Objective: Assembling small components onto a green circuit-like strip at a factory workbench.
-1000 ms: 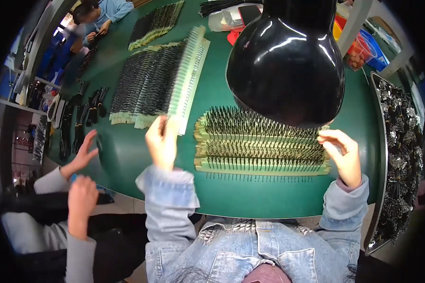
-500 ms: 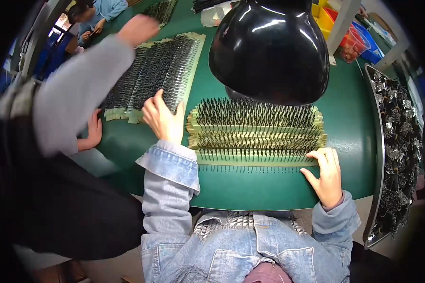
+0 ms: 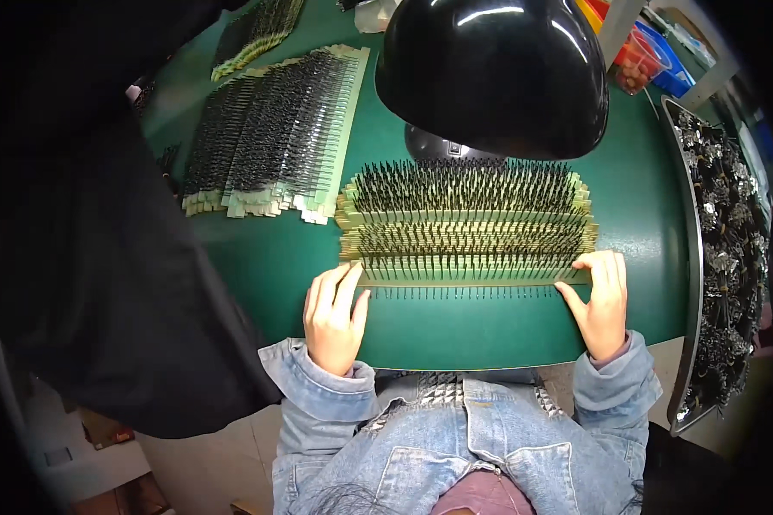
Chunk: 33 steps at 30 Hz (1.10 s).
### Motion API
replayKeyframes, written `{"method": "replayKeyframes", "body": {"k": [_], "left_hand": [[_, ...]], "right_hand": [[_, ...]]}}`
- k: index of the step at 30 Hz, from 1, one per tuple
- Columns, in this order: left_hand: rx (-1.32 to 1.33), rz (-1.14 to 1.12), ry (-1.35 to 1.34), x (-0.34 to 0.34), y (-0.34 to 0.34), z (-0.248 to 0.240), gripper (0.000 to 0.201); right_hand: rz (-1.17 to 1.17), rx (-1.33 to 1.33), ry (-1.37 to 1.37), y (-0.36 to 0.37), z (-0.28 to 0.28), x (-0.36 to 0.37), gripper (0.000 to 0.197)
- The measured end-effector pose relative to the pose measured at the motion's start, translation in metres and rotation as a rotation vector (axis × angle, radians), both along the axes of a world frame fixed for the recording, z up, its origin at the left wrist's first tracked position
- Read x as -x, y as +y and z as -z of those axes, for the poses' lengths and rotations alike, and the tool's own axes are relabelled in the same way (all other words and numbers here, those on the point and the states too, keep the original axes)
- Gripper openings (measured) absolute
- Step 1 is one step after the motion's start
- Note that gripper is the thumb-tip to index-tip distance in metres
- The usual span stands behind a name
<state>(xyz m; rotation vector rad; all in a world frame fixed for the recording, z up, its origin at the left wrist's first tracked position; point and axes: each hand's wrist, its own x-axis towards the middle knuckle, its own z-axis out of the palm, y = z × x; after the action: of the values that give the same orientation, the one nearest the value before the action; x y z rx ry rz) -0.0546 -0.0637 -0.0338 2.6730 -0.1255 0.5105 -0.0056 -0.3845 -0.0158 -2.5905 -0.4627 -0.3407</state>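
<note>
Desk (image 3: 648, 206), partly hidden behind black garment (image 3: 103, 257). Lamp (image 3: 489, 73), top cut off. Pin-studded green strips (image 3: 468, 236), stacked on desk between left hand (image 3: 333, 318) and right hand (image 3: 603, 305); each grip narrow at front corners, cannot tell whether clamped. Lamp-base mark (image 3: 453, 148), illegible.

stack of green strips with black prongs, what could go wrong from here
Black prongs stick out near the left hand and right hand, so a slip might prick skin or bend some. The stack has uneven ends and crowded rows, so pulling away the front strip could snag those behind. The black lamp appears close to the far rows, so lifting there might knock it.
</note>
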Motion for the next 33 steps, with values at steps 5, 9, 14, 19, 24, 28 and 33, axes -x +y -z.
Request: {"method": "replayKeyframes", "body": {"k": [5, 9, 14, 19, 24, 28, 33], "left_hand": [[-0.033, -0.059, -0.116, 0.0, -0.004, 0.006, 0.025], [-0.048, 0.011, -0.14, 0.006, 0.0, 0.007, 0.026], [0.077, 0.084, 0.052, 0.003, 0.01, -0.004, 0.027], [1.012, 0.154, 0.314, -0.004, 0.013, -0.025, 0.008], [1.31, 0.146, 0.406, -0.034, 0.007, -0.052, 0.01], [1.209, 0.1, 0.263, -0.059, -0.007, -0.058, 0.018], [1.214, 0.064, 0.19, -0.073, -0.003, -0.058, 0.017]], "right_hand": [[0.02, -0.047, 0.017, -0.001, 0.005, 0.003, 0.035], [-0.052, -0.001, -0.015, -0.009, 0.004, 0.009, 0.031], [-0.089, -0.051, 0.074, -0.017, 0.0, 0.004, 0.025], [-0.045, -0.479, 0.404, -0.038, -0.018, -0.013, 0.015], [0.019, -0.938, 0.589, -0.048, -0.015, -0.044, 0.027], [0.118, -1.183, 0.529, -0.039, -0.013, -0.062, 0.02], [0.09, -1.361, 0.509, -0.035, -0.015, -0.082, 0.022]]}}
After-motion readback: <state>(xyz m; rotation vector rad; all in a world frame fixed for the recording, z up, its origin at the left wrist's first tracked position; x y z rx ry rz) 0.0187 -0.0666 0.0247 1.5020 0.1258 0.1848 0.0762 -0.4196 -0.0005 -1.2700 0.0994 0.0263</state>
